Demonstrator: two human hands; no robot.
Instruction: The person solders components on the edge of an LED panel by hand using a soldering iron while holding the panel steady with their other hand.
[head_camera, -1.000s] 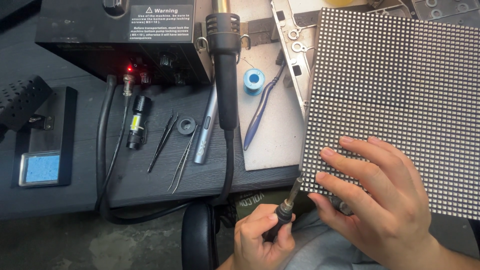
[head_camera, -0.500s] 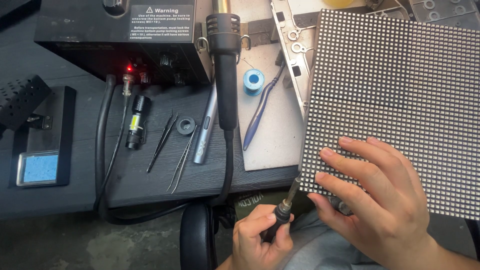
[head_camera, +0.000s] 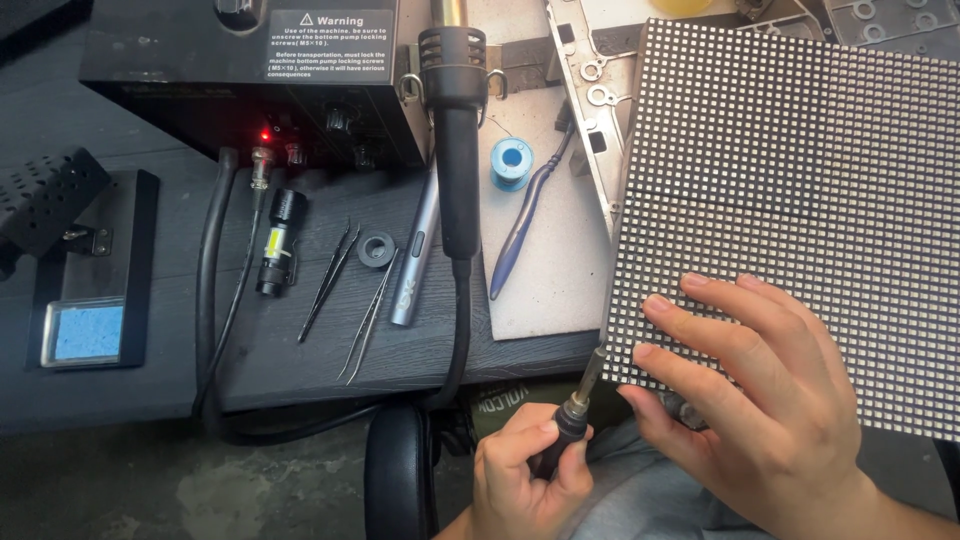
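Observation:
A large panel covered in a grid of small white dots (head_camera: 800, 200) lies at the right, over the bench edge. My right hand (head_camera: 770, 400) rests flat on its near left corner, fingers spread. My left hand (head_camera: 525, 480) is closed around the dark handle of a thin pointed tool (head_camera: 578, 400). The tool's metal tip touches the panel's lower left edge, just left of my right fingers.
A black station box (head_camera: 250, 70) with a red light stands at the back left, with a hot-air handpiece (head_camera: 458, 130) hanging in front. On the dark bench lie a small flashlight (head_camera: 278, 245), two tweezers (head_camera: 345, 290), a grey pen tool (head_camera: 415, 255), a solder spool (head_camera: 511, 160) and a sponge tray (head_camera: 85, 330).

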